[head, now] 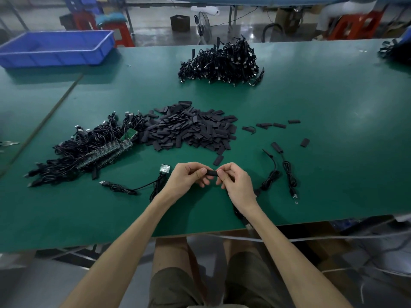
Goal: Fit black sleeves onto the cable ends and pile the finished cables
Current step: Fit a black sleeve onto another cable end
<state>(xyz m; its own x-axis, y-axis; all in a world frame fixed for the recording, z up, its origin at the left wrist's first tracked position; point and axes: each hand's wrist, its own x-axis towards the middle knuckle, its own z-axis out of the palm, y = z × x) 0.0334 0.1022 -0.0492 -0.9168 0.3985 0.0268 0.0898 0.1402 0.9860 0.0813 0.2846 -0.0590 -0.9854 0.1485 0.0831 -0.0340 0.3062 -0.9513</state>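
The table (311,107) carries all stock; positions below are given relative to the sleeve heap (191,130) at its centre.

Far pile (220,61): beyond the heap, well apart. By its place and look, this is judged to be the finished cables.

Raw cables (89,150): touching the heap's left edge, green boards exposed at their ends.

Loose cables (287,170): right of the heap and nearer the person; two lie side by side, apparently already sleeved.

Next cable (133,185): nearer the person than the heap, its bare board (164,168) just beside the left hand.

Stray sleeves (273,125): scattered right of the heap.

Step in hand: fitting one sleeve (211,173). The left hand (189,176) pinches its left end between thumb and fingers; the right hand (233,178) is closed on its right end, with a cable running down under the right wrist. Whether a board is already inside the sleeve cannot be told.

Next move, as judged: seat the sleeve fully over the cable end, keeping it straight, then carry the cable to a pile.

Obstructions: none between the hands. The reach to the far pile passes over the heap; the trailing cable could drag sleeves.
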